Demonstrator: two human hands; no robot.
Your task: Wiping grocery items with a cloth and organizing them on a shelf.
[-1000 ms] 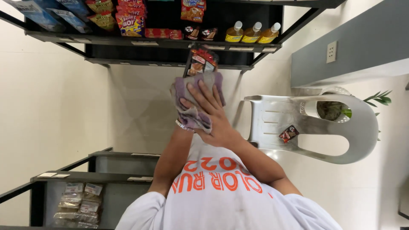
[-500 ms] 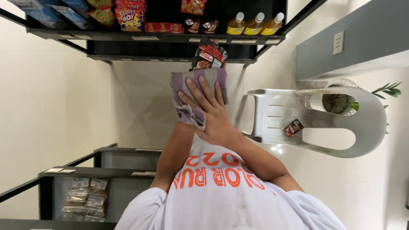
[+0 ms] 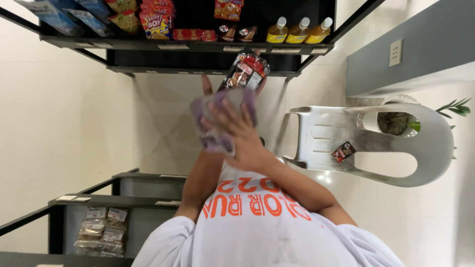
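Observation:
My left hand (image 3: pixel 206 88) reaches up in front of me and holds a clear snack packet (image 3: pixel 246 70) with red and black print; most of that hand is hidden behind a purple cloth (image 3: pixel 216 140). My right hand (image 3: pixel 239 129) lies over the cloth with its fingers spread and presses it against the lower part of the packet. The packet's top pokes out above the cloth, just below the edge of a black shelf (image 3: pixel 188 47).
The black shelf holds snack bags (image 3: pixel 156 22) and three yellow bottles (image 3: pixel 299 30). A white plastic chair (image 3: pixel 435 148) with a small dark sachet (image 3: pixel 343 151) on it is at the right. A low black rack (image 3: pixel 59 212) with bagged goods (image 3: pixel 101 230) is at the lower left.
Both hands have lifted the packet and cloth closer to the shelf. The cloth has slid lower on the packet, so more of the packet's top shows.

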